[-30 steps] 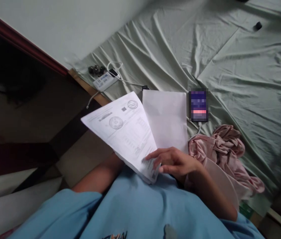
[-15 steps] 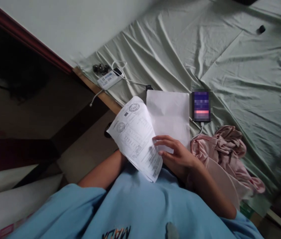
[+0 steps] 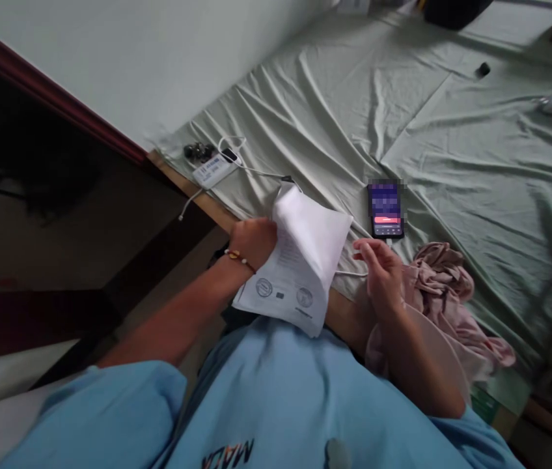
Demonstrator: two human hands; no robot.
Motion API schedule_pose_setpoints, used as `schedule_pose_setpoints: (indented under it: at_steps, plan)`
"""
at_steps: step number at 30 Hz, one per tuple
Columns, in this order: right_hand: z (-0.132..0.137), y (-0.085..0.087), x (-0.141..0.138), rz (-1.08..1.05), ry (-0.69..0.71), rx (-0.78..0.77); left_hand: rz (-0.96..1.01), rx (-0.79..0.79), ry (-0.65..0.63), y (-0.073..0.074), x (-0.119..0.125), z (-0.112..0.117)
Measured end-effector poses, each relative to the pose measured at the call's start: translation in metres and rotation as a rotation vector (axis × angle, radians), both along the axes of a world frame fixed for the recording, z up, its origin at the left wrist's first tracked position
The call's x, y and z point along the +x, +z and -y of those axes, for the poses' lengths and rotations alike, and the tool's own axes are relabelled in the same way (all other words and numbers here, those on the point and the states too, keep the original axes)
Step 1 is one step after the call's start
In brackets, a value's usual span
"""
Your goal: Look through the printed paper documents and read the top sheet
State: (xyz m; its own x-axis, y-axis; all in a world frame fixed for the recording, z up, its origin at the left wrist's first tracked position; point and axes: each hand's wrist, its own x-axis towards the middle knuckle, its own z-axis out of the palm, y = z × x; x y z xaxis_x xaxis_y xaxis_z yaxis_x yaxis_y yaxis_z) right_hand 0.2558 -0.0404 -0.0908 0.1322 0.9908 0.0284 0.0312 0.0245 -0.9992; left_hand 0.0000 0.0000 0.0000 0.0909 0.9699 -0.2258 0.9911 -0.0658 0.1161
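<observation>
On the wrinkled green bed sheet (image 3: 476, 169), beside a white wall (image 3: 134, 58), papers (image 3: 300, 260) are gripped by the left hand (image 3: 252, 240); the right hand (image 3: 381, 270) is held open, apart.

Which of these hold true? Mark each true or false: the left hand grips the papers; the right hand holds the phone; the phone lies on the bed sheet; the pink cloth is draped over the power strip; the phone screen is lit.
1. The left hand grips the papers. True.
2. The right hand holds the phone. False: it is open and holds nothing, apart from the phone.
3. The phone lies on the bed sheet. True.
4. The pink cloth is draped over the power strip. False: they lie far apart.
5. The phone screen is lit. True.
</observation>
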Motion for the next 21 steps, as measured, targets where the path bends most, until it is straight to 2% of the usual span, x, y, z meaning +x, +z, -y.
schedule_pose_setpoints:
  at_steps: [2,3,6,8,10,16,21]
  plan:
    - [-0.004,-0.004,0.002,-0.039,-0.101,-0.041,-0.093,0.031,0.019,-0.004,-0.005,-0.005]
    - [-0.005,-0.005,0.002,-0.054,-0.139,-0.05,-0.078,0.068,0.017,-0.005,-0.007,-0.006]
    - [-0.009,-0.007,0.004,-0.098,-0.184,-0.037,0.191,0.235,-0.018,-0.009,-0.017,-0.001]
    - [-0.009,-0.009,0.004,-0.1,-0.161,-0.035,0.416,0.284,-0.042,-0.01,-0.023,0.006]
    - [-0.009,-0.012,0.003,-0.084,-0.116,-0.055,0.628,0.262,-0.012,-0.01,-0.027,0.014]
    - [-0.006,-0.023,-0.001,-0.07,0.009,-0.08,1.196,0.19,0.205,-0.022,-0.026,0.031]
    - [-0.004,-0.021,0.003,-0.133,0.089,-0.16,1.528,0.108,0.167,-0.027,-0.018,0.032]
